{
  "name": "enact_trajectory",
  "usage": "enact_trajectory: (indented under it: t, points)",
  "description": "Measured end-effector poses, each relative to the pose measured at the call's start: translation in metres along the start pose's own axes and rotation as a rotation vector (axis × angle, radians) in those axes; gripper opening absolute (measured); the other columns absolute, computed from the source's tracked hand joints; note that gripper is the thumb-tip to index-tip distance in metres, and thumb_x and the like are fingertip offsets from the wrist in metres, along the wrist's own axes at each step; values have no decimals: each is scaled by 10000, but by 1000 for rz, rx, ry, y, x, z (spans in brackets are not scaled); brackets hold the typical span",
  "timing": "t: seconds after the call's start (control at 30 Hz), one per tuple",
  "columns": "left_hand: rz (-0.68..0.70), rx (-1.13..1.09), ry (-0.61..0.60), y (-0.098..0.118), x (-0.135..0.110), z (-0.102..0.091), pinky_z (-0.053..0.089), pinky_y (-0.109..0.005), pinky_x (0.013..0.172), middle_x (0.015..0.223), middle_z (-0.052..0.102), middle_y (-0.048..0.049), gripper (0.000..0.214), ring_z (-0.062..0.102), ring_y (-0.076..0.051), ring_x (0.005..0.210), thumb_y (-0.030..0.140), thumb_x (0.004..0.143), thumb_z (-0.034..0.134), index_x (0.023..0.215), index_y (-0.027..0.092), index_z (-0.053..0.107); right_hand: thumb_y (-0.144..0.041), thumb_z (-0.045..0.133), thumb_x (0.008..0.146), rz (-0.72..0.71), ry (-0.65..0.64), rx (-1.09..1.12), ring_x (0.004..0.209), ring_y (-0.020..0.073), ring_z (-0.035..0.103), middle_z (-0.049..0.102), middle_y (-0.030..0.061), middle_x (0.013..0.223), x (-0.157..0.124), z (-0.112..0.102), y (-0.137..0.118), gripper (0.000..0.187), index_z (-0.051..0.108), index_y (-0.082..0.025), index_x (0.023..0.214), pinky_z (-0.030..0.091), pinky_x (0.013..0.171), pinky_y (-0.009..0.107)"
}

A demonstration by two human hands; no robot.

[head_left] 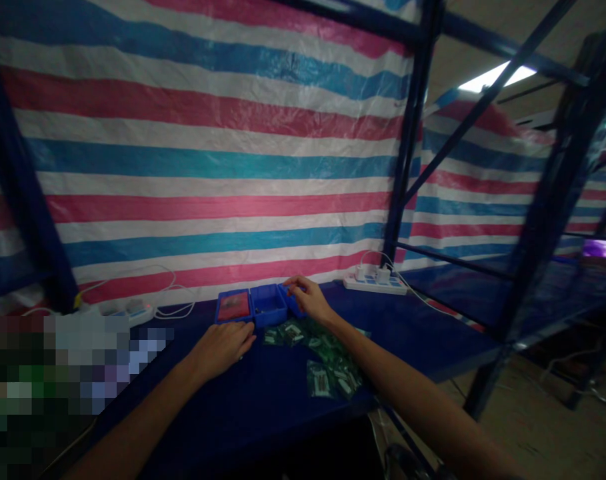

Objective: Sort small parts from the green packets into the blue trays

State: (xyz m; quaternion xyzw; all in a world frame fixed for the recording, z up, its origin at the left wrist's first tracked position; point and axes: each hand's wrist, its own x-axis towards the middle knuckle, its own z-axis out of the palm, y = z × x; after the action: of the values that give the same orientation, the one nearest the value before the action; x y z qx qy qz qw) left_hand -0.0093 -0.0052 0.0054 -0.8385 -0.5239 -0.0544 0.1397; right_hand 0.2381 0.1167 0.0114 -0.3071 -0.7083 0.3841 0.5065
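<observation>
My right hand (pixel 307 299) is over the rightmost blue bin (pixel 293 308), with its fingers bent and their tips drawn together. Anything between them is too small to make out. In front of the left blue bin (pixel 219 308), my left hand (pixel 227 347) hovers low over or rests on the table, fingers curled and pressed together; what they may hold is hidden. That left bin contains something flat and red (pixel 233 306). A few small dark pieces lie in the middle blue bin (pixel 270 319). Several small clear bags (pixel 319 380) with parts inside lie below and beside my right forearm.
The dark blue table (pixel 263 407) backs onto a striped plastic sheet (pixel 223 207). One power strip (pixel 375 285) with plugs and cables stands at the back right, another power strip (pixel 140 313) at the left. Blue metal posts (pixel 407 133) frame the workplace. The lower left is pixelated.
</observation>
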Motion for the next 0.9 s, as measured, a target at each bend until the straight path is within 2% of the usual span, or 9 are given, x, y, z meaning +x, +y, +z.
enact_trajectory:
  t: [0.2,0.4,0.7,0.9]
  points:
    - [1,-13,-11,0,2,-3,459,-291,703,1010,745,-43,203,714,-227,911,353,1082,477,1002,218,605,-324,556,882,12,-3,10,425,75,447,631,-13,810,1,0,0,259,664,-175,1065,358,375,219]
    - [-19,-40,9,0,2,-8,484,-300,723,1016,739,-49,219,717,-235,948,364,1078,469,1013,218,619,-272,492,872,21,-18,59,403,85,426,551,-43,697,1,1,2,249,650,-190,1046,330,358,219]
    - [-56,-20,-22,-5,-1,-12,504,-323,728,1024,742,-71,238,718,-264,947,366,1067,447,1032,218,630,-333,553,887,8,2,20,428,70,444,633,-20,803,0,0,2,264,642,-191,1091,356,379,210]
    - [-61,-50,-18,-9,-1,-6,518,-332,761,1047,747,-64,245,724,-260,977,380,1066,446,1038,227,635,-297,557,872,-18,-21,13,426,69,450,631,-23,798,-1,0,1,259,650,-192,1089,360,378,203]
